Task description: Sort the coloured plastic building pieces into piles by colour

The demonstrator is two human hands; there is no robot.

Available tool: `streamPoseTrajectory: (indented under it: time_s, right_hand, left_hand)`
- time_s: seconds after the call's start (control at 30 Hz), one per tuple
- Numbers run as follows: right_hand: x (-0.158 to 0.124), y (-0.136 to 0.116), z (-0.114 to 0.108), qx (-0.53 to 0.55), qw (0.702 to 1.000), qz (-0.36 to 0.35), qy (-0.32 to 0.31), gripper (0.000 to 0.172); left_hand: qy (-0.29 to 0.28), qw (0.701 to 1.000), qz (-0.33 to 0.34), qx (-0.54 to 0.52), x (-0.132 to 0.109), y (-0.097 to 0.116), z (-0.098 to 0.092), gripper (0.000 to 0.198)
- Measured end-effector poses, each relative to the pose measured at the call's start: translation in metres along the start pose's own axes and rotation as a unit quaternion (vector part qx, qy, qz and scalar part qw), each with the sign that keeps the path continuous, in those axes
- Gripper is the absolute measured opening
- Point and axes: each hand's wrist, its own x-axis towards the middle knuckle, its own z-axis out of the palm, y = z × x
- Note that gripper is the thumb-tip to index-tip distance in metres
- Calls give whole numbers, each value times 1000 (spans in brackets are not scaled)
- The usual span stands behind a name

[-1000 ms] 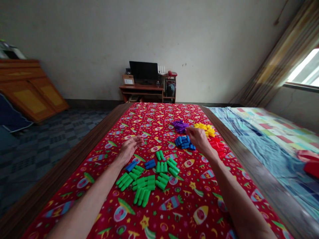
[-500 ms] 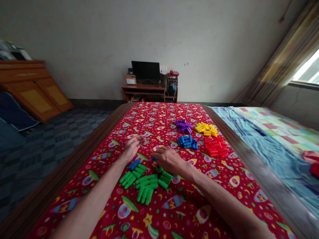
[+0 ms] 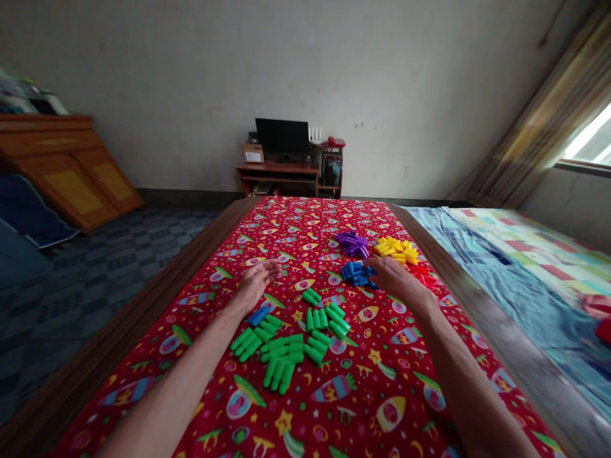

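My left hand (image 3: 258,284) rests on the red cloth with its fingers stretched out, holding nothing. Close to its wrist lies a blue plastic piece (image 3: 258,315), against several green plastic pieces (image 3: 281,350). More green pieces (image 3: 317,319) are spread out to the right. My right hand (image 3: 398,280) is over the right side of the blue pile (image 3: 356,272), its fingers bent down and closed at a blue piece there. The hand partly covers the red pile (image 3: 424,278).
A purple pile (image 3: 352,243) and a yellow pile (image 3: 397,249) lie beyond the blue one. The patterned cloth (image 3: 286,216) covers the table. A bed (image 3: 477,273) stands to the right, a desk with a monitor (image 3: 282,138) by the wall, and a wooden cabinet (image 3: 71,172) at left.
My right hand has moved right and away from me, from among the green pieces to the blue pile, uncovering more green pieces. My left hand has stayed in place.
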Motion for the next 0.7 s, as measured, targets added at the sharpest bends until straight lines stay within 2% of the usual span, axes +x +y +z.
streamPoseTrajectory:
  time_s: [0.13,0.23,0.33,0.47,0.57,0.63,0.7]
  right_hand:
    - [-5,-6,4,-46,999,-1,-9,26]
    - [-9,-11,0,-68,997,-24,1,30]
    - [-9,-18,-6,-87,996,-11,0,28]
    - [-2,-49,-9,-42,999,-23,25,24]
    - [10,-96,1,26,988,-145,36,22]
    - [21,-131,13,51,966,-252,18,18]
    - [34,-163,28,64,944,-323,9,16]
  left_hand:
    - [-1,1000,-2,3,0,0,0,22]
    - [0,1000,0,1,-1,1,1,22]
    - [0,1000,2,0,0,0,1,22]
    - [5,1000,0,0,1,-1,1,22]
    - [10,1000,-10,-9,0,0,2,20]
    - [18,999,-17,-29,-1,2,1,19]
    - [37,997,-26,-68,-1,6,0,20]
